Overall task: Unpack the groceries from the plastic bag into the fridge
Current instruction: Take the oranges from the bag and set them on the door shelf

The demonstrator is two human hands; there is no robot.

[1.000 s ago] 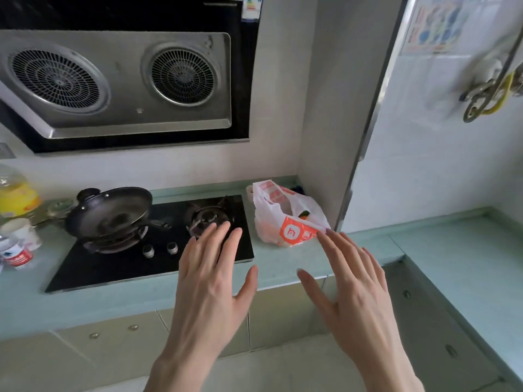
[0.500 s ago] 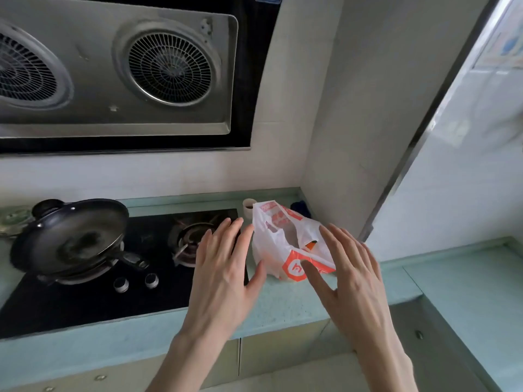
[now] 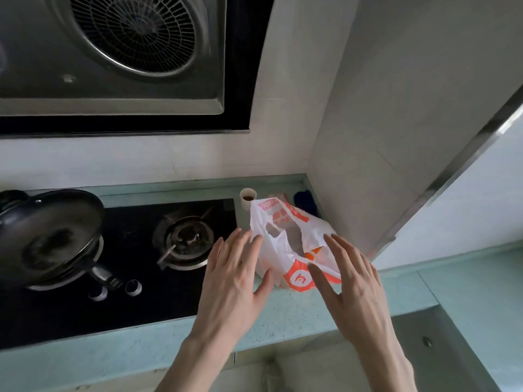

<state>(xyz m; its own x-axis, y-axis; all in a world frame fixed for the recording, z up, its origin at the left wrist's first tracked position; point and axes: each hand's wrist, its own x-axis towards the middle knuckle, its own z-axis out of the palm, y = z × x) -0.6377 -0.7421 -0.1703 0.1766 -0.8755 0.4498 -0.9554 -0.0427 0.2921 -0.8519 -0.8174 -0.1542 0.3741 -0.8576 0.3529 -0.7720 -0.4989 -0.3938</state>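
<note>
A white plastic bag [image 3: 285, 236] with orange print sits on the pale green counter [image 3: 297, 315] beside the wall corner. Its mouth gapes open and something orange shows inside. My left hand [image 3: 235, 281] hovers at the bag's left side, fingers spread, thumb close to the bag's lower edge. My right hand [image 3: 351, 281] is spread over the bag's right side, partly covering it. Neither hand grips anything. The fridge is out of view.
A black gas hob [image 3: 119, 267] lies left of the bag, with a dark frying pan [image 3: 48, 236] on its left burner. A small white cup [image 3: 248, 197] and a dark blue object [image 3: 304, 200] stand behind the bag. A range hood [image 3: 127, 52] hangs overhead.
I have come closer to the counter, and both hands have reached forward until they flank the bag. The bag itself has not moved.
</note>
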